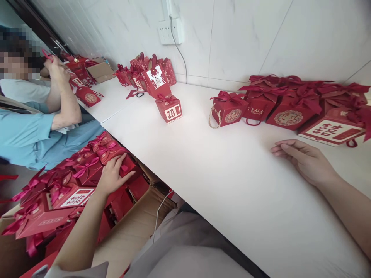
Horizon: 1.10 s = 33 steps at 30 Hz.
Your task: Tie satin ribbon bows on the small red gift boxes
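My left hand (pixel 114 175) reaches into the big carton at my left, fingers spread over the top of a red gift box (pixel 126 164) and touching it. Whether it bears any of that box's weight I cannot tell. Around it lie many red gift boxes with pink-red ribbon bows, one showing a white double-happiness label (pixel 77 197). Over the white table (pixel 208 170) my right hand (pixel 307 160) is empty, its fingers loosely stretched out. Just beyond it stands a row of bow-tied gift boxes, the nearest one (pixel 333 125) with a double-happiness panel.
A small gift box (pixel 169 109) stands alone mid-table; another (pixel 228 110) has a cord handle. More boxes (pixel 156 79) are grouped by the wall under a socket (pixel 171 31) with a hanging cable. The carton's flap (pixel 136 216) rises beside the table edge. A co-worker (pixel 31 123) sits at left.
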Each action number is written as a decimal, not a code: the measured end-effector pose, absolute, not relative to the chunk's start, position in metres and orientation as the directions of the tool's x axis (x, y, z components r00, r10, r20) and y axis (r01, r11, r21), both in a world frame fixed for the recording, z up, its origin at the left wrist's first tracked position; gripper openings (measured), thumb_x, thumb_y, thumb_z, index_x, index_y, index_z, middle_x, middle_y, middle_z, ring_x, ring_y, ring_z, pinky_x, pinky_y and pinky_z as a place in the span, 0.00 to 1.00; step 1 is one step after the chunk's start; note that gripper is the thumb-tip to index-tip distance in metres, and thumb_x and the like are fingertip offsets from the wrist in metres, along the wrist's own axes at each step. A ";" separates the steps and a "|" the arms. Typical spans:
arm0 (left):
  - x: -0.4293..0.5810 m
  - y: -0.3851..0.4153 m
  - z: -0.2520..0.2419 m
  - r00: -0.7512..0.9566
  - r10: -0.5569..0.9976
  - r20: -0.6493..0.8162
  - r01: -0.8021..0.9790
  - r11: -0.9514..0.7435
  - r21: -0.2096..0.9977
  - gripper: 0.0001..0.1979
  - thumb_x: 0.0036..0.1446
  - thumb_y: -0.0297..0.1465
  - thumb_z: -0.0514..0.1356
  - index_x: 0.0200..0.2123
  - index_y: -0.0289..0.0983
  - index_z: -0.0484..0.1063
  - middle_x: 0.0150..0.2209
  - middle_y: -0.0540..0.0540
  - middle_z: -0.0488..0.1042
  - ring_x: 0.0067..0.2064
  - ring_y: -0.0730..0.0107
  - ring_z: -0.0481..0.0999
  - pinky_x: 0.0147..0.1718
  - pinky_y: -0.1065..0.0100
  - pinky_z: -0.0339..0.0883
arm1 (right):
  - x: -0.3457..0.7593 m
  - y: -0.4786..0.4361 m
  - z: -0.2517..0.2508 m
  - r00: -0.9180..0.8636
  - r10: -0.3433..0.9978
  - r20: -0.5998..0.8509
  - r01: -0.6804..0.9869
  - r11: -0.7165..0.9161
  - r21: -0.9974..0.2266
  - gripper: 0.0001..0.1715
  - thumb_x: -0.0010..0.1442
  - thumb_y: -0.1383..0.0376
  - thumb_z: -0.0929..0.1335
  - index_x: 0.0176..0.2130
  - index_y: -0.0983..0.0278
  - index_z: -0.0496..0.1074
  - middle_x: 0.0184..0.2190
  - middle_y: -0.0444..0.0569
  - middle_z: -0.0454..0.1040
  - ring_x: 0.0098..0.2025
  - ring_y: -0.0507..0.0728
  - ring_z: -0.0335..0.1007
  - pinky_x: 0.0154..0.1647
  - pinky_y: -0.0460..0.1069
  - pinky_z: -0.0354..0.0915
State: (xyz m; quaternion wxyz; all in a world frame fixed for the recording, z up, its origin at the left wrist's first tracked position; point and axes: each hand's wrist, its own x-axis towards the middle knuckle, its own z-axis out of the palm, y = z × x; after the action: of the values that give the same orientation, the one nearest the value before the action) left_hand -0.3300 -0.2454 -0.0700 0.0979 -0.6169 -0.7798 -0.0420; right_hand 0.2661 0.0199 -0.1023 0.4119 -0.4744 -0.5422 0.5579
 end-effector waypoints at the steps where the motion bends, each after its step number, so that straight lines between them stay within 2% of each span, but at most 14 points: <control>1: -0.327 -0.246 -0.067 -0.228 0.950 0.216 0.969 0.244 -0.050 0.39 0.58 0.51 0.55 0.66 0.38 0.53 0.60 0.34 0.62 0.61 0.45 0.63 0.57 0.50 0.59 | 0.266 0.020 -0.102 -0.211 0.974 -0.083 0.054 -0.073 -0.996 0.18 0.53 0.52 0.74 0.39 0.60 0.75 0.37 0.47 0.77 0.38 0.52 0.74 0.47 0.44 0.69; 3: -0.319 -0.248 -0.059 -0.268 0.921 0.282 0.957 0.289 -0.034 0.36 0.60 0.49 0.53 0.67 0.40 0.52 0.64 0.36 0.59 0.63 0.45 0.60 0.58 0.48 0.56 | 0.266 0.019 -0.101 -0.212 0.974 -0.084 0.054 -0.074 -0.996 0.19 0.53 0.52 0.74 0.39 0.60 0.75 0.37 0.47 0.77 0.38 0.52 0.74 0.46 0.44 0.69; 6: -0.309 -0.250 -0.052 -0.323 0.863 0.390 0.935 0.355 -0.012 0.36 0.63 0.46 0.51 0.69 0.39 0.44 0.69 0.37 0.48 0.69 0.45 0.50 0.64 0.45 0.45 | 0.265 0.019 -0.100 -0.211 0.974 -0.085 0.054 -0.076 -0.996 0.19 0.52 0.51 0.74 0.39 0.60 0.75 0.36 0.47 0.77 0.38 0.52 0.74 0.46 0.44 0.69; 9: -0.310 -0.248 -0.059 -0.325 0.874 0.362 0.936 0.352 -0.011 0.40 0.63 0.47 0.50 0.70 0.35 0.36 0.71 0.35 0.38 0.71 0.43 0.41 0.66 0.41 0.37 | 0.264 0.020 -0.100 -0.200 0.976 -0.086 0.053 -0.077 -0.996 0.19 0.51 0.51 0.75 0.38 0.60 0.76 0.36 0.48 0.78 0.38 0.53 0.74 0.47 0.46 0.68; 12: -0.319 -0.244 -0.075 -0.305 0.916 0.260 0.947 0.321 -0.019 0.44 0.62 0.50 0.50 0.70 0.29 0.37 0.70 0.29 0.39 0.71 0.41 0.40 0.65 0.40 0.41 | 0.263 0.021 -0.101 -0.188 0.978 -0.086 0.061 -0.076 -0.995 0.20 0.51 0.51 0.75 0.38 0.61 0.76 0.36 0.49 0.78 0.38 0.55 0.73 0.49 0.49 0.68; 16: -0.325 -0.243 -0.080 -0.287 0.929 0.234 0.953 0.301 -0.027 0.47 0.59 0.52 0.51 0.69 0.28 0.40 0.70 0.26 0.42 0.70 0.39 0.42 0.64 0.40 0.45 | 0.259 0.020 -0.099 -0.199 0.978 -0.066 0.050 -0.057 -0.997 0.20 0.52 0.51 0.74 0.38 0.61 0.75 0.37 0.49 0.77 0.38 0.55 0.73 0.50 0.52 0.67; 19: -0.314 -0.238 -0.060 -0.340 0.910 0.236 0.937 0.349 0.001 0.42 0.60 0.51 0.52 0.69 0.32 0.44 0.68 0.29 0.51 0.68 0.37 0.52 0.62 0.37 0.50 | 0.255 0.019 -0.096 -0.210 0.976 -0.049 0.042 -0.041 -0.998 0.20 0.53 0.51 0.74 0.38 0.62 0.74 0.36 0.49 0.77 0.37 0.54 0.73 0.49 0.51 0.67; 21: -0.299 -0.227 -0.037 -0.370 0.872 0.320 0.925 0.376 0.044 0.36 0.61 0.48 0.52 0.68 0.40 0.49 0.68 0.36 0.53 0.66 0.37 0.58 0.59 0.36 0.57 | 0.252 0.020 -0.094 -0.217 0.975 -0.041 0.038 -0.033 -0.999 0.20 0.53 0.51 0.74 0.38 0.62 0.74 0.36 0.48 0.77 0.36 0.54 0.73 0.49 0.52 0.67; 23: -0.278 -0.209 -0.011 -0.293 0.834 0.468 0.950 0.309 0.045 0.32 0.62 0.45 0.53 0.66 0.42 0.54 0.67 0.41 0.56 0.66 0.42 0.58 0.60 0.40 0.59 | 0.250 0.021 -0.093 -0.217 0.976 -0.024 0.030 -0.018 -0.999 0.21 0.52 0.50 0.74 0.38 0.62 0.73 0.35 0.48 0.77 0.36 0.54 0.73 0.48 0.53 0.68; 26: -0.244 -0.168 0.029 -0.120 0.794 0.596 0.990 0.141 0.011 0.28 0.62 0.42 0.55 0.62 0.37 0.61 0.64 0.40 0.61 0.64 0.48 0.62 0.63 0.46 0.56 | 0.248 0.023 -0.093 -0.235 0.972 0.006 0.009 0.009 -1.000 0.21 0.53 0.49 0.73 0.38 0.63 0.73 0.35 0.49 0.77 0.35 0.55 0.73 0.47 0.54 0.69; 30: -0.204 -0.088 0.061 0.073 0.790 0.608 0.992 -0.122 0.038 0.28 0.61 0.43 0.57 0.60 0.34 0.63 0.63 0.40 0.62 0.64 0.52 0.61 0.64 0.51 0.55 | 0.247 0.025 -0.094 -0.259 0.966 0.024 -0.012 0.021 -1.000 0.20 0.54 0.50 0.73 0.38 0.62 0.73 0.36 0.49 0.77 0.35 0.54 0.72 0.46 0.53 0.68; 33: -0.174 -0.017 0.058 0.190 0.840 0.508 0.933 -0.316 0.174 0.29 0.60 0.44 0.58 0.59 0.33 0.63 0.60 0.38 0.64 0.63 0.55 0.62 0.62 0.54 0.55 | 0.246 0.027 -0.094 -0.274 0.961 0.032 -0.028 0.025 -0.999 0.20 0.55 0.50 0.72 0.38 0.62 0.73 0.35 0.49 0.77 0.36 0.55 0.72 0.46 0.53 0.67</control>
State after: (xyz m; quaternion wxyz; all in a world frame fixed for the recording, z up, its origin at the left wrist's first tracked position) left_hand -0.1738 -0.0174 0.0579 0.0872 -0.7664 -0.5784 -0.2655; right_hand 0.2456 0.0273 -0.0938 0.4390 -0.4126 -0.5656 0.5631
